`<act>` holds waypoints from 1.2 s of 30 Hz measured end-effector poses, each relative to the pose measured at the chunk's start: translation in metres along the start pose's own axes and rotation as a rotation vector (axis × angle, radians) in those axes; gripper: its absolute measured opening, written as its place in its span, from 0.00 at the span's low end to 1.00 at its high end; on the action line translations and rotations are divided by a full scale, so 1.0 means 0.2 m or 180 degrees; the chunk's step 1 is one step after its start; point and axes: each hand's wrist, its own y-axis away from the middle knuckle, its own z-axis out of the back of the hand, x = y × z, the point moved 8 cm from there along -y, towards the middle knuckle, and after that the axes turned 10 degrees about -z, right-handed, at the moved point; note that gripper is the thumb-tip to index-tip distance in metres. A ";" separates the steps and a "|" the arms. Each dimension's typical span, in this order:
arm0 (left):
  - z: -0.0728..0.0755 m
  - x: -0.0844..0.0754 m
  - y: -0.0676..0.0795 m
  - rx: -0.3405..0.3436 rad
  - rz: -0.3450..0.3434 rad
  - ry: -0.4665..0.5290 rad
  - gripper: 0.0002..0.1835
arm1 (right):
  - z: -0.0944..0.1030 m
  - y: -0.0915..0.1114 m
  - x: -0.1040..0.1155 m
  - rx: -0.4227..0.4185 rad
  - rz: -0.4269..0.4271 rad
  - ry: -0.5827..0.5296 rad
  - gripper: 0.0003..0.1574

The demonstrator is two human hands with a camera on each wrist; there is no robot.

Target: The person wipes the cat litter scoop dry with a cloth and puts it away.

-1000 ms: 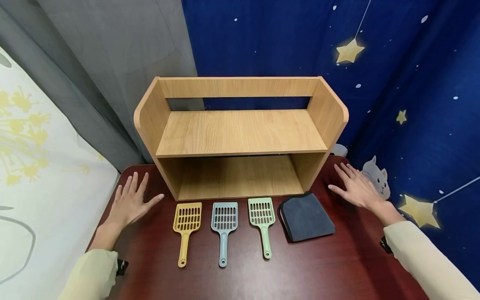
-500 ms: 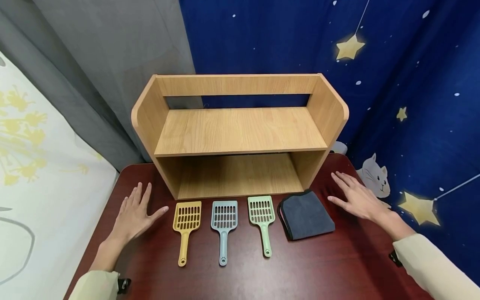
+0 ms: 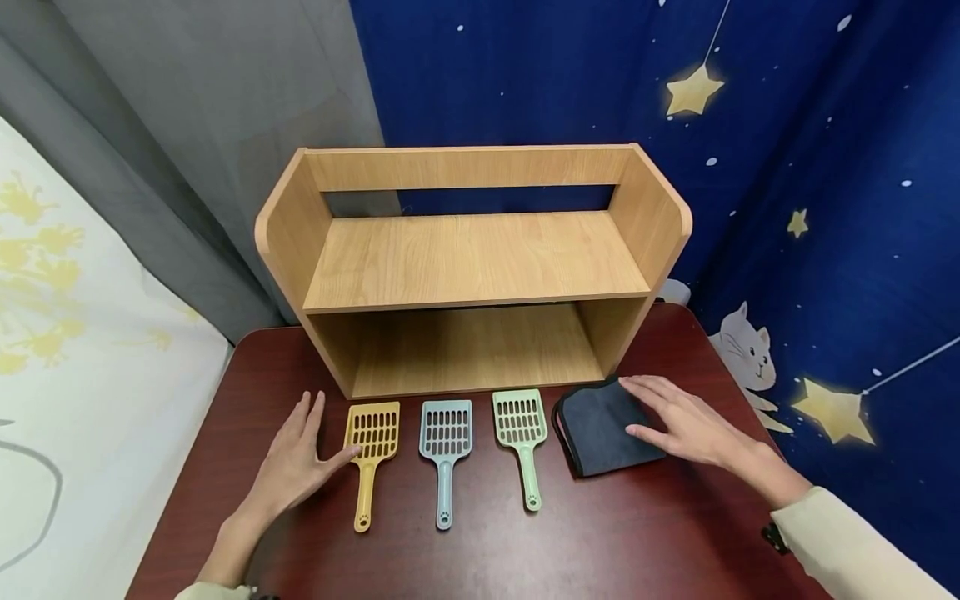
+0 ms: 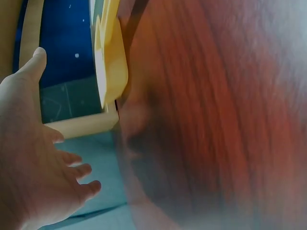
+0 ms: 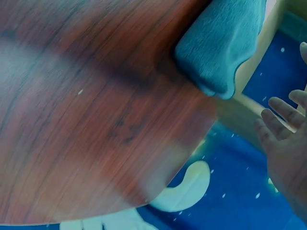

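My left hand [image 3: 295, 458] is spread beside the yellow litter scoop [image 3: 372, 433], its thumb overlapping the scoop's edge in the head view. In the left wrist view, the palm and loosely bent fingers hold nothing, and the yellow scoop [image 4: 114, 62] lies a little way off. My right hand [image 3: 686, 425] reaches over the right side of a folded dark grey cloth [image 3: 603, 429], fingers extended. The right wrist view shows that hand [image 5: 288, 129] apart from the cloth [image 5: 218, 48]. A blue scoop [image 3: 446, 442] and a green scoop [image 3: 522, 429] lie between the hands.
Behind the scoops stands a two-tier wooden shelf [image 3: 480, 258] on the dark red table [image 3: 600, 542]. A grey curtain [image 3: 225, 108] and a blue starry curtain [image 3: 525, 75] hang at the back. White patterned fabric [image 3: 90, 375] is on the left.
My left hand has moved right and nearer, up to the yellow scoop. My right hand has moved left, from beside the cloth to over it. The scoops and cloth stay put.
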 end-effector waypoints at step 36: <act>-0.24 -0.20 0.09 0.0054 0.0652 0.0678 0.66 | -0.42 -0.44 0.17 0.0877 0.0468 -0.0802 0.44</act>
